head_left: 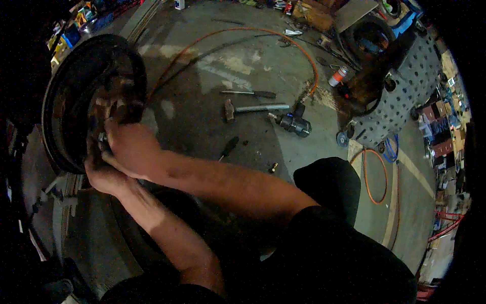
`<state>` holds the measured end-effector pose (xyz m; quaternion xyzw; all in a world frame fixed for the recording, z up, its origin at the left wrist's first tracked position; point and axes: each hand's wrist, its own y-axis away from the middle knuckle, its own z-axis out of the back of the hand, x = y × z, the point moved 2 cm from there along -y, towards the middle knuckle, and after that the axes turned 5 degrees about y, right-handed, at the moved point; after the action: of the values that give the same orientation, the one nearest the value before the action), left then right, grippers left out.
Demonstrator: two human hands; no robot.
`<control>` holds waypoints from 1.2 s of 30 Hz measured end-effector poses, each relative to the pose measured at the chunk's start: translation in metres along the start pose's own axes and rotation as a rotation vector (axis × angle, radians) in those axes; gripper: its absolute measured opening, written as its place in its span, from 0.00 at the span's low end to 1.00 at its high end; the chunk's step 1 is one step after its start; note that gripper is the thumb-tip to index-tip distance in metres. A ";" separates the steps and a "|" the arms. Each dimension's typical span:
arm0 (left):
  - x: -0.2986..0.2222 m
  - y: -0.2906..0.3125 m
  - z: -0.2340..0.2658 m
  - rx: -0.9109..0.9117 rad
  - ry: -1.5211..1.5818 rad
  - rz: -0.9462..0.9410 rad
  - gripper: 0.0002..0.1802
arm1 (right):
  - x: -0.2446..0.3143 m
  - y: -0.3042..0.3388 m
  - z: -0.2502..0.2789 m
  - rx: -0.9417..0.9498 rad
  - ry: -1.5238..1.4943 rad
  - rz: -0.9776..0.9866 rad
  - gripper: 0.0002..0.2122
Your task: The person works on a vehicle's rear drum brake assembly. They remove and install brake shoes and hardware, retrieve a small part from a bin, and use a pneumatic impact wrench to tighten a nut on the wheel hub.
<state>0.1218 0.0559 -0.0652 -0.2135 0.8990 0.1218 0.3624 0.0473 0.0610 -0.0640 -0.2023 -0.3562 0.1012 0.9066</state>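
Observation:
A dark round brake drum (50, 116) stands at the left, with a rusty, shadowed hub area inside its rim. Both my arms reach across to it. My right hand (132, 147) is closed against the hub parts, its fingertips lost in shadow. Just below, my left hand (101, 172) curls upward with fingers bent, close against the right one. A small shiny metal bit shows between the two hands, too dark to name. What either hand grips is hidden.
On the concrete floor lie a hammer (260, 108), a screwdriver (260, 94), an impact wrench (293, 124) on an orange air hose (316, 76), and a dark-handled tool (231, 147). A spray can (338, 76) stands by a perforated metal creeper-like panel (405, 91) at the right.

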 end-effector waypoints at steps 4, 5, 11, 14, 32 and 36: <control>0.011 -0.008 0.010 0.164 0.027 0.065 0.28 | -0.029 -0.010 -0.018 0.008 -0.285 -0.237 0.21; 0.019 -0.006 0.006 0.049 0.064 0.091 0.28 | -0.033 -0.013 -0.033 -0.020 -0.463 -0.295 0.22; 0.010 -0.011 0.011 0.077 0.211 0.023 0.25 | -0.004 -0.002 0.012 0.003 0.198 0.139 0.20; 0.015 -0.012 0.005 0.113 0.309 0.071 0.23 | -0.005 -0.014 0.009 0.101 0.242 -0.036 0.20; 0.037 -0.025 0.026 0.169 0.361 -0.018 0.14 | -0.030 -0.005 0.003 0.114 -0.614 -0.400 0.15; 0.049 -0.029 0.014 0.200 0.534 0.147 0.17 | -0.061 0.005 0.016 0.169 -0.901 -0.601 0.15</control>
<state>0.1118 0.0212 -0.1116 -0.1353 0.9832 -0.0020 0.1222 -0.0087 0.0499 -0.0922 0.0452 -0.7419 -0.0572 0.6666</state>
